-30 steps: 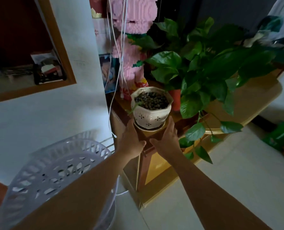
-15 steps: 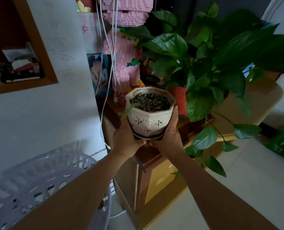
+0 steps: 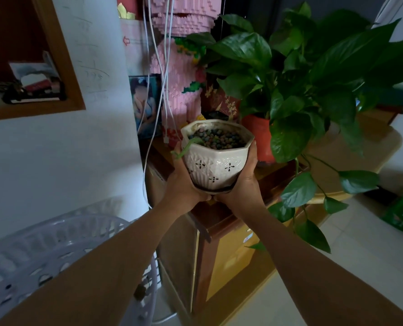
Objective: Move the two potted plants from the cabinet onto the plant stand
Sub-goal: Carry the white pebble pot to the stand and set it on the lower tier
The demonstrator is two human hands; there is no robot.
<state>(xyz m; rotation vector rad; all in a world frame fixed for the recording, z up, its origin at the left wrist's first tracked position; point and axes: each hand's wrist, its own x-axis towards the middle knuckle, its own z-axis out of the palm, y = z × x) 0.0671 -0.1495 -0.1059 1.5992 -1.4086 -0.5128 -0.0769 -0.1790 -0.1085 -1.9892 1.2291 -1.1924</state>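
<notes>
Nearest, the white stand (image 3: 54, 250) is sitting low on the left, and nothing is showing on the part of its lattice top that is in view, so neither plant looks delivered yet. Just beyond, the left hand (image 3: 184, 182) and right hand (image 3: 241, 184) are cupping the white pot (image 3: 215, 158) from either side, heels nearly touching beneath its dark saucer, fingers wrapping up the walls. The pot, filled with pebbles and trailing one thin green sprout, is hanging above the cabinet (image 3: 221, 220) edge, seemingly lifted clear. Farther back, the leafy plant (image 3: 297, 90) in its red pot is standing on the cabinet, untouched. By my reckoning the first carry is only beginning: both placements are remaining.
</notes>
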